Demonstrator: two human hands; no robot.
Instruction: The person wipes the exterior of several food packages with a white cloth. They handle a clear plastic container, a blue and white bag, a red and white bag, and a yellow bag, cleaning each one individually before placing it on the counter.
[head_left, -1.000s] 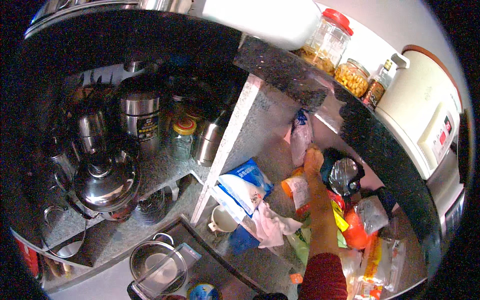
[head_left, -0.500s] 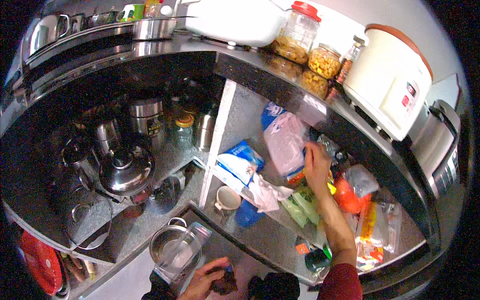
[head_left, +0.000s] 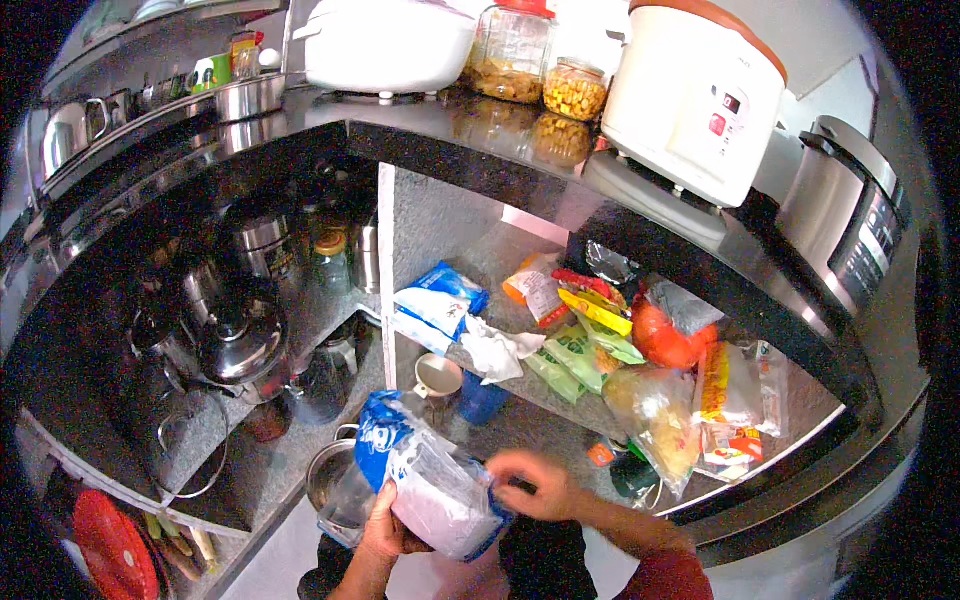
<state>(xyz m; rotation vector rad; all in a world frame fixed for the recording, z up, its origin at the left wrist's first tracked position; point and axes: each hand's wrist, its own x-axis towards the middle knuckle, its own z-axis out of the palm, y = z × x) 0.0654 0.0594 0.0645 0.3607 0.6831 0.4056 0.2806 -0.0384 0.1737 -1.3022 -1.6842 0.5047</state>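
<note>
A blue and clear plastic bag of white, powdery contents (head_left: pixel 445 505) is raised in front of me, tilted with its blue printed end toward the upper left. My left hand (head_left: pixel 385 525) grips it from below at the left, thumb on the front. At the bag's right end, my right hand (head_left: pixel 535 487) has its fingers curled in against the blue edge; the fingertips are partly hidden. Close behind the bag stands a steel pot (head_left: pixel 328 475), mostly covered, with a clear plastic container (head_left: pixel 343 512) at its near side.
The open shelf holds a white cup (head_left: pixel 438 376), a blue cup (head_left: pixel 482 397), a blue-and-white packet (head_left: pixel 440 300), green packets (head_left: pixel 570 360) and a red bundle (head_left: pixel 665 335). Steel cookware (head_left: pixel 240 345) fills the left compartment. A white cooker (head_left: pixel 690 100) stands on the dark counter (head_left: pixel 480 140) above.
The bag has come out of the shelf to the front, and my right hand has drawn back with it. My left hand now holds the bag. The view has shifted right.
</note>
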